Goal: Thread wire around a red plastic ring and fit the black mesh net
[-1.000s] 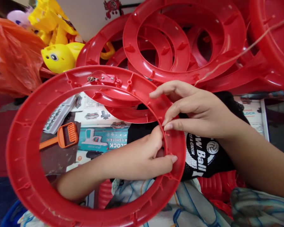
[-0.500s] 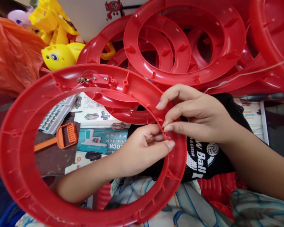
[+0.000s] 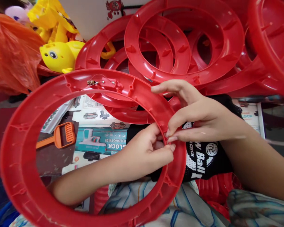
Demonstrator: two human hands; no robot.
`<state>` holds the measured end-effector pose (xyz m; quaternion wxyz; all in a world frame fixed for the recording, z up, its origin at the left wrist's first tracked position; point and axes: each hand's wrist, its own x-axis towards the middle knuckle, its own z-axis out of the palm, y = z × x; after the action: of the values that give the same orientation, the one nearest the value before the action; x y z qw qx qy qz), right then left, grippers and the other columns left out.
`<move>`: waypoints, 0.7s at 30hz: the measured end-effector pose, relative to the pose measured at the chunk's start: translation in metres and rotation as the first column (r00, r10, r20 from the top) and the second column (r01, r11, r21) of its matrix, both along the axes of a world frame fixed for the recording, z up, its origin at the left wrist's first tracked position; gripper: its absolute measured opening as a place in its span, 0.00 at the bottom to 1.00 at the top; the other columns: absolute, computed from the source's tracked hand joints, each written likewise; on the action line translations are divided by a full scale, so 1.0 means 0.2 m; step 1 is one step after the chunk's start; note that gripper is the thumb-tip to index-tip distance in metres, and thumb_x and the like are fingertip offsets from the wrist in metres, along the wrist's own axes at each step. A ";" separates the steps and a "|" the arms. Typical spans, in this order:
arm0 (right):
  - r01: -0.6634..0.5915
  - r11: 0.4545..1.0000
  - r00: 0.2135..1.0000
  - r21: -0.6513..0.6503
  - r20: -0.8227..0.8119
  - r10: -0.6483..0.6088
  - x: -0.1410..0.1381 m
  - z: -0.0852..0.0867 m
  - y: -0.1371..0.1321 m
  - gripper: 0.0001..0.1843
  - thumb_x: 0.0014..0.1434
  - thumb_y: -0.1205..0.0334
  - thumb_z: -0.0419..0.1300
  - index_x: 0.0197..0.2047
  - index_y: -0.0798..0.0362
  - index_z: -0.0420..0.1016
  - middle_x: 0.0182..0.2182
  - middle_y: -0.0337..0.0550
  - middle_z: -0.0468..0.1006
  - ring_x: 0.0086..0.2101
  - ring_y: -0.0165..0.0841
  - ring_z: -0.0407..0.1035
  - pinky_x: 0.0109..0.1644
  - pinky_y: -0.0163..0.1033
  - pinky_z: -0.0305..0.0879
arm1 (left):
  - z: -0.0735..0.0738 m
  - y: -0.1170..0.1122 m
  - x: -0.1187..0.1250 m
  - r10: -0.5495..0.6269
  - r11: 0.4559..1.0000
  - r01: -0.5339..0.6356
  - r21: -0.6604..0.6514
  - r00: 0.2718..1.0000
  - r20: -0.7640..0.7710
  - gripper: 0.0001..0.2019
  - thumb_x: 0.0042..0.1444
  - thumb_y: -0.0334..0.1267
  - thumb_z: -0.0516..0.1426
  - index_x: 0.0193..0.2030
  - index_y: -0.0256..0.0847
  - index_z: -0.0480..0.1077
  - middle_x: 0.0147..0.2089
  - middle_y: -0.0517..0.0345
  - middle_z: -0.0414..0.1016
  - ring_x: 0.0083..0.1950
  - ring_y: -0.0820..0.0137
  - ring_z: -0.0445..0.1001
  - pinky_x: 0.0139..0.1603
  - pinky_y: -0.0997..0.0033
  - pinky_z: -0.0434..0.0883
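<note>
A large red plastic ring (image 3: 19, 151) lies across my lap, its ribbed inner face turned up. My left hand (image 3: 146, 151) reaches through the ring's opening and pinches its inner rim at the right side. My right hand (image 3: 198, 116) comes from the right, thumb and fingers closed on the same stretch of rim, index finger stretched over the band. A small metal piece with thin wire (image 3: 92, 82) sits on the ring's top section. What my fingertips pinch besides the rim is too small to make out.
A heap of more red rings (image 3: 184, 41) fills the back and right. Yellow toy figures (image 3: 59, 55) and an orange bag (image 3: 11, 53) sit at back left. Below the ring lie an orange scoop (image 3: 61, 137), printed toy boxes (image 3: 101, 140) and a black printed net bag (image 3: 203, 157).
My left hand shifted its pinch along the inner rim, from lower down to meet the right fingers. The ring wobbled slightly left and back.
</note>
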<state>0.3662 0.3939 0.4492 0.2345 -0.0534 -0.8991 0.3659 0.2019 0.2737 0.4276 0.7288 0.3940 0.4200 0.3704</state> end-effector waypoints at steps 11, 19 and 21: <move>0.026 0.997 0.999 0.076 0.027 -0.028 0.03 0.01 -0.02 0.02 0.60 0.59 0.62 0.35 0.44 0.77 0.63 0.34 0.62 0.64 0.36 0.55 0.71 0.44 0.54 | -0.01 0.00 -0.04 -0.191 0.981 0.192 -0.030 0.981 0.040 0.13 0.61 0.46 0.58 0.47 0.43 0.61 0.34 0.63 0.62 0.31 0.75 0.62 0.44 0.65 0.70; 0.087 0.915 0.995 0.393 0.019 -0.103 0.05 0.05 -0.06 0.02 0.59 0.65 0.61 0.37 0.49 0.72 0.55 0.37 0.69 0.54 0.36 0.62 0.63 0.42 0.58 | 0.00 0.03 -0.04 -0.210 0.977 0.212 -0.004 0.971 0.115 0.11 0.63 0.43 0.55 0.49 0.43 0.61 0.33 0.63 0.63 0.36 0.71 0.66 0.46 0.63 0.69; 0.080 0.917 0.993 0.392 0.049 -0.108 0.05 0.06 -0.06 0.02 0.61 0.65 0.60 0.37 0.49 0.73 0.54 0.36 0.69 0.51 0.35 0.63 0.60 0.43 0.58 | 0.00 0.04 -0.04 -0.209 0.977 0.211 -0.008 0.973 0.098 0.09 0.63 0.42 0.55 0.47 0.43 0.61 0.31 0.64 0.62 0.38 0.69 0.69 0.47 0.61 0.70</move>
<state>0.3764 0.3811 0.4620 0.2265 -0.0617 -0.9577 0.1664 0.1948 0.2808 0.4280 0.7870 0.4110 0.3437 0.3060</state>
